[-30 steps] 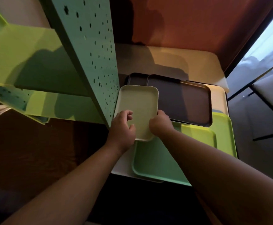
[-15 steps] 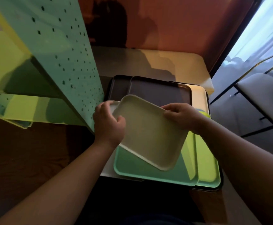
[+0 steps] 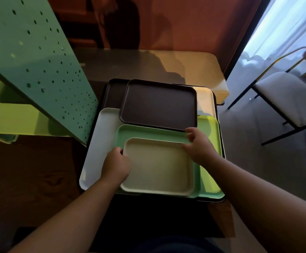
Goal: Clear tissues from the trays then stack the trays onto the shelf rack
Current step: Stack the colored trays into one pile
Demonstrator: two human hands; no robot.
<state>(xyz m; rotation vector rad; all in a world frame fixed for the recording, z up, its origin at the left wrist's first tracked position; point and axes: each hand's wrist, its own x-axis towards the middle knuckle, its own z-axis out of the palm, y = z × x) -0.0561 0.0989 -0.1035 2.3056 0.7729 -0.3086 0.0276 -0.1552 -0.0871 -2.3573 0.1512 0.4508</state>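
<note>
A small cream tray (image 3: 159, 167) lies inside a mint-green tray (image 3: 148, 133) at the near end of a pile of trays. My left hand (image 3: 115, 165) grips its left rim and my right hand (image 3: 199, 145) holds its far right corner. Behind them a dark brown tray (image 3: 159, 103) rests on another dark tray (image 3: 114, 92). A white tray (image 3: 101, 143) lies to the left, a lime-green tray (image 3: 210, 128) to the right, and a cream tray (image 3: 206, 97) at the back right. No tissues show. The green perforated shelf rack (image 3: 39, 70) stands at the left.
A beige bench or table (image 3: 194, 68) runs behind the trays against an orange wall. A chair with a white seat (image 3: 287, 95) stands on the right by a bright window. Lime shelf boards (image 3: 11, 117) jut from the rack at lower left.
The cream tray was held tilted near the rack; both hands have swung it round and lowered it flat into the mint-green tray closer to me. The view has shifted right.
</note>
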